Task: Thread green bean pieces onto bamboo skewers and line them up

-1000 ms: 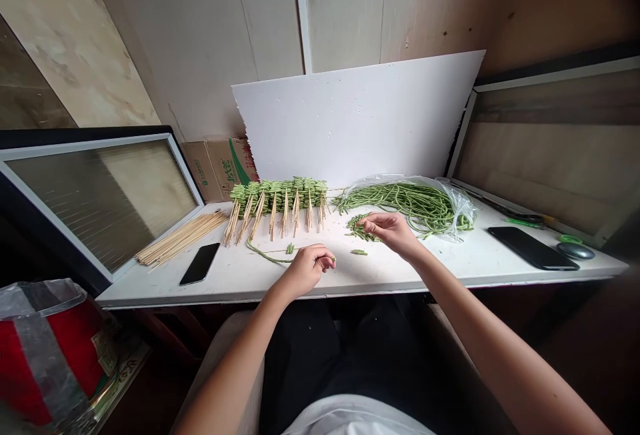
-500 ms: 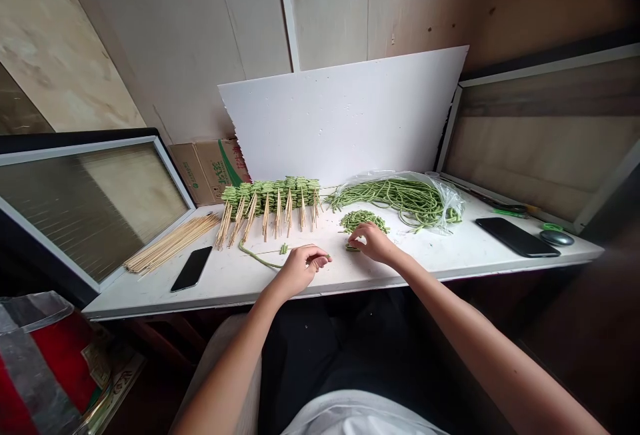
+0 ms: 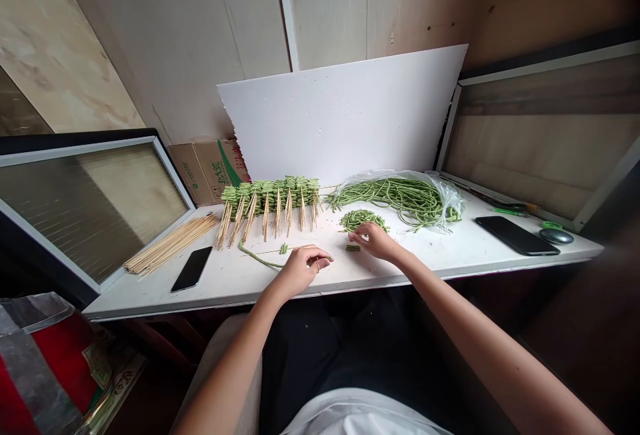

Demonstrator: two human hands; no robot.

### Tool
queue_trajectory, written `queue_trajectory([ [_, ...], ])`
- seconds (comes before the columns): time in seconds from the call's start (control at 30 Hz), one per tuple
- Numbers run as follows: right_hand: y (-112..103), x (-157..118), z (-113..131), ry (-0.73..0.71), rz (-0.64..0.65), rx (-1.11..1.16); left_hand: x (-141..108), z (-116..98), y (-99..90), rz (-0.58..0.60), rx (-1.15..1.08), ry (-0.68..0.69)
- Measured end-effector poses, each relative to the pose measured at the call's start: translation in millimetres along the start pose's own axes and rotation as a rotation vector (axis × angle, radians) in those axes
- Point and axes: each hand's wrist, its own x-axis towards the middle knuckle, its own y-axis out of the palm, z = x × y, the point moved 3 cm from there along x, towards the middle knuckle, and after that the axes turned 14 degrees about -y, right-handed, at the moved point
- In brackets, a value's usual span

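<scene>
My left hand [image 3: 299,271] is closed near the front of the table, pinching a long green bean [image 3: 260,259]. The bean's body curls out to the left across the table, and its end shows by my fingertips. My right hand [image 3: 374,241] hovers with fingers slightly apart and nothing visible in them, just in front of a heap of short cut bean pieces [image 3: 361,219]. Under its fingertips a few cut pieces [image 3: 353,248] lie side by side. Left of my left hand lies another small group of cut pieces [image 3: 284,248].
Stacked bean skewers [image 3: 273,196] stand at the back left, sticks forward. Loose bamboo sticks [image 3: 173,243] and a phone [image 3: 192,268] lie left. A clear bag of long beans [image 3: 400,196] is behind; another phone [image 3: 516,235] and a mouse [image 3: 557,236] lie right.
My right hand has lifted slightly up and away from the small row of cut pieces, which now shows more fully. My left hand has barely moved and keeps the bean.
</scene>
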Motion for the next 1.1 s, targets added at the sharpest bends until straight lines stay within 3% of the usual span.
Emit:
queue_trajectory([
  [0.1,-10,5,22,0.029,-0.004,0.182,1,3,1.3,-0.02,-0.021,0.0],
  [0.23,-21,10,68,-0.058,0.137,0.412,1,3,2.1,-0.066,-0.131,-0.092],
  [0.37,-28,10,96,-0.144,0.15,0.365,0,-1,2.2,-0.108,-0.18,-0.127],
  [0.53,-22,8,95,-0.222,0.132,0.264,0,-1,5.1,-0.085,-0.194,-0.073],
  [0.8,-11,9,92,-0.238,0.113,0.347,-1,-3,8.7,-0.035,-0.221,-0.104],
  [1.1,-27,11,81,-0.15,0.021,0.301,2,4,-3.0,-0.1,-0.107,-0.127],
])
